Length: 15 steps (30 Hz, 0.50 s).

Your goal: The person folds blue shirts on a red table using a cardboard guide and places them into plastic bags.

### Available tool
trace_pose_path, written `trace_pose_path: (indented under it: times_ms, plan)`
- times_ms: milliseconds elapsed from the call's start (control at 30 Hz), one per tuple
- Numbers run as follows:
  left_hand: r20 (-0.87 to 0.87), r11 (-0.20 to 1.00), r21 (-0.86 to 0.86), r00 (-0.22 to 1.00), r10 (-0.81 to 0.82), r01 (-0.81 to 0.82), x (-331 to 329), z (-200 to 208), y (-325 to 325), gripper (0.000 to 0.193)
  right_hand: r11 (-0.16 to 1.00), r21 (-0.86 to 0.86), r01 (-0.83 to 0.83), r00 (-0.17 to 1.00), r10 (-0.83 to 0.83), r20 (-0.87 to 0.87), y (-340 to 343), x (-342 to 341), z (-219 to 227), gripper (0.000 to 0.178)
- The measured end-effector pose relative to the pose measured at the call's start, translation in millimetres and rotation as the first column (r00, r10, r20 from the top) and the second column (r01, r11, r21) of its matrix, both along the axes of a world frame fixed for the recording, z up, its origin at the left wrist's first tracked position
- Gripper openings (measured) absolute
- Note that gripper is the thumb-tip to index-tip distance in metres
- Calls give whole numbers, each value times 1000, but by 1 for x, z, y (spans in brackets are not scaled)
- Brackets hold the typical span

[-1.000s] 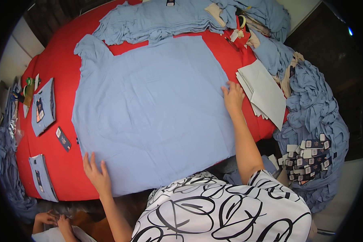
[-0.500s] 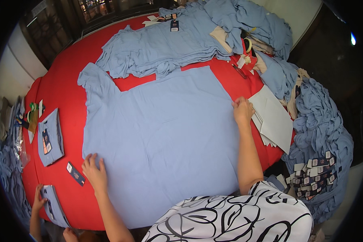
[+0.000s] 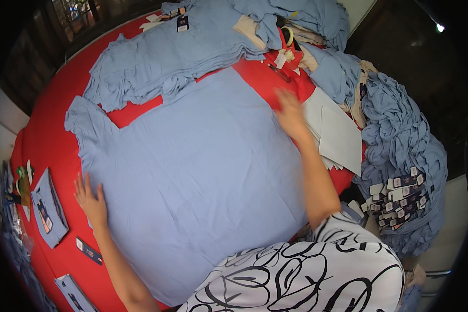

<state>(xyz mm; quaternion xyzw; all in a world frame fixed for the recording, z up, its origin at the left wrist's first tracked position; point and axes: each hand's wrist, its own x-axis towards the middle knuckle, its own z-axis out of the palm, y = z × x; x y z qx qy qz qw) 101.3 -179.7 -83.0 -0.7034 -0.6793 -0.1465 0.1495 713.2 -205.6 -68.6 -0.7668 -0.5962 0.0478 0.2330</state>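
Observation:
A light blue shirt (image 3: 192,171) lies spread flat in front of me, one sleeve (image 3: 91,117) at its upper left. My left hand (image 3: 92,203) rests on its left edge, fingers spread, holding nothing. Over at the shirt's upper right edge is my right hand (image 3: 291,114); motion smears its fingers, so their grip cannot be made out. Just right of that hand lies a stack of white sheets (image 3: 340,138). A dark hang tag (image 3: 89,250) lies on the red cloth below my left hand.
Red cloth (image 3: 47,135) covers the table. Folded blue shirts with tags (image 3: 49,210) lie at the left. A layered stack of blue shirts (image 3: 156,62) spans the back. Scissors (image 3: 279,73) and a tape roll (image 3: 287,35) sit far right, beside heaped garments (image 3: 400,119) and bunched tags (image 3: 400,200).
The view has shifted, so the table appears lower left. My left hand has slid up the shirt's left edge; my right hand has moved and blurred. Another person's hands at lower left have left view.

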Motion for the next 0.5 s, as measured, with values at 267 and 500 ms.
trace_pose_path:
  times_ms: [267,500]
  plan:
    - [252,986,-123,957,141,-113,0,-13,-125,47,844,-410,345,935,-272,227,-227,159,-45,88]
    - [357,973,-117,906,227,-198,-26,36,-174,41,852,-506,137,971,-14,239,-229,192,-3,40]
